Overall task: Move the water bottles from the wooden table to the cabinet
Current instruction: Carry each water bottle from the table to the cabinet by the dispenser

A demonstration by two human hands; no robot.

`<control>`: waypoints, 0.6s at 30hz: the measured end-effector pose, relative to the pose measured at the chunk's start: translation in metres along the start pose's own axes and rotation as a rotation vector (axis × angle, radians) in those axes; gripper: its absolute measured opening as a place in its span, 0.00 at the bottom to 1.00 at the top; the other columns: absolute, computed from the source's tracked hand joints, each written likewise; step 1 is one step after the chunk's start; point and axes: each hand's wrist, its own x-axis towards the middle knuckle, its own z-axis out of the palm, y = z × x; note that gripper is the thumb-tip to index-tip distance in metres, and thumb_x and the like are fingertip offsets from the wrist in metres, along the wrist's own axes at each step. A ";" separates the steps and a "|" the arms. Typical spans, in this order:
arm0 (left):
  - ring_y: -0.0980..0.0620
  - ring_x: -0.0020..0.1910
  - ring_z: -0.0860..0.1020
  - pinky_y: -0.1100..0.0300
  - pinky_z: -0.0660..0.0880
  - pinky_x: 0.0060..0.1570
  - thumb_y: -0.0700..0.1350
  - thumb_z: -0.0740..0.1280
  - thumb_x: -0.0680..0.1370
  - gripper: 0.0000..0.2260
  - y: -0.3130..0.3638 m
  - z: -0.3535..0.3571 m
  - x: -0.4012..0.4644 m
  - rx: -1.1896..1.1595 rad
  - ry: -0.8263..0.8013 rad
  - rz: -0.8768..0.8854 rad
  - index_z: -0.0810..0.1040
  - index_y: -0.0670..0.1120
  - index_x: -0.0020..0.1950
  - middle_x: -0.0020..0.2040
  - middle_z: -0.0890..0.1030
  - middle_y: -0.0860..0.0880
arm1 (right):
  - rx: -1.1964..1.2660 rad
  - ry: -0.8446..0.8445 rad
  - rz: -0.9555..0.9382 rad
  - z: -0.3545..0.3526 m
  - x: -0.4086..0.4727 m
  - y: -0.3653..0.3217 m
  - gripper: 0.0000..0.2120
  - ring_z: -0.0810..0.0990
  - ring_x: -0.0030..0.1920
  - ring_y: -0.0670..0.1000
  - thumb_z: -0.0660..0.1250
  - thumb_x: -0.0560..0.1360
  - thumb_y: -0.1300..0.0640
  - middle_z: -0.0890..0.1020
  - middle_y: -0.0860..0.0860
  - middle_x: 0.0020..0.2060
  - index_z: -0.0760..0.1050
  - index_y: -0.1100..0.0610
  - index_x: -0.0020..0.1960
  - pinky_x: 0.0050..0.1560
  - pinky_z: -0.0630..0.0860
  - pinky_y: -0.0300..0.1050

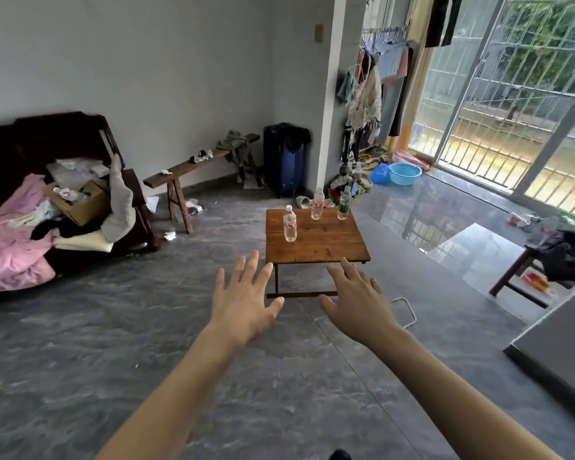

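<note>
A small wooden table [316, 242] stands on the grey floor ahead of me. Three clear water bottles stand upright on it: one with a red label [289, 224] at the left middle, another red-labelled one [318, 204] at the far edge, and a green-labelled one [344, 204] at the far right corner. My left hand [246, 300] and my right hand [357, 302] are stretched out in front of the table's near edge, palms down, fingers spread, holding nothing. Both are short of the bottles. A grey surface [565, 346] at the right edge may be the cabinet; I cannot tell.
A dark sofa [47, 200] piled with pink bedding and a cardboard box fills the left. A wooden bench [193, 169] and a blue suitcase [284, 161] stand by the far wall. A blue basin [405, 173], hanging clothes, a low stool [525, 270] with a black bag and a white cord [409, 310] lie right.
</note>
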 end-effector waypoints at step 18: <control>0.48 0.83 0.39 0.42 0.40 0.80 0.63 0.54 0.83 0.32 0.034 -0.023 0.241 0.013 -0.022 -0.131 0.46 0.54 0.84 0.84 0.37 0.50 | 0.016 -0.079 -0.086 -0.024 0.262 0.088 0.32 0.53 0.79 0.56 0.59 0.79 0.43 0.54 0.53 0.80 0.55 0.50 0.79 0.77 0.54 0.60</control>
